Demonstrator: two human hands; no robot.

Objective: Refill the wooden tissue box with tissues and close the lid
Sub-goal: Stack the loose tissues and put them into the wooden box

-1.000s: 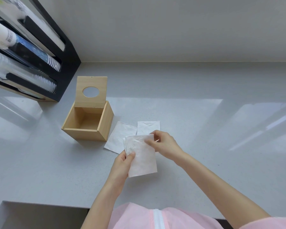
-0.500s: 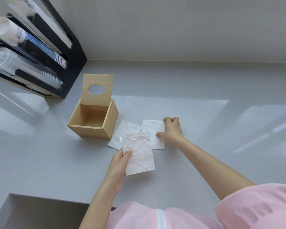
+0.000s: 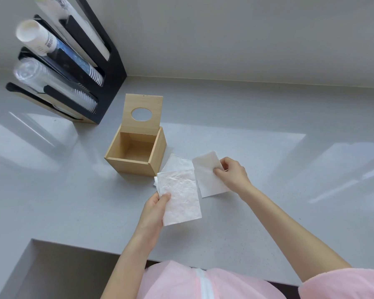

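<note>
Now the left hand [image 3: 154, 209] pinches a folded tissue [image 3: 179, 195]; the right hand [image 3: 232, 174] nips a second tissue [image 3: 207, 178] beside it; either limp sheet could slip before reaching the wooden tissue box [image 3: 136, 155].

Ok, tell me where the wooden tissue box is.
In the head view the wooden tissue box stands left of centre on the counter, lid up, in front of the black cup rack, beside the loose tissue.

You face a pale matt wooden tissue box [image 3: 136, 152] with smooth grain, crinkled white paper tissues [image 3: 180, 195], a glossy speckled grey stone-like counter [image 3: 257, 147], and a matt black cup rack [image 3: 108, 67] far left.
</note>
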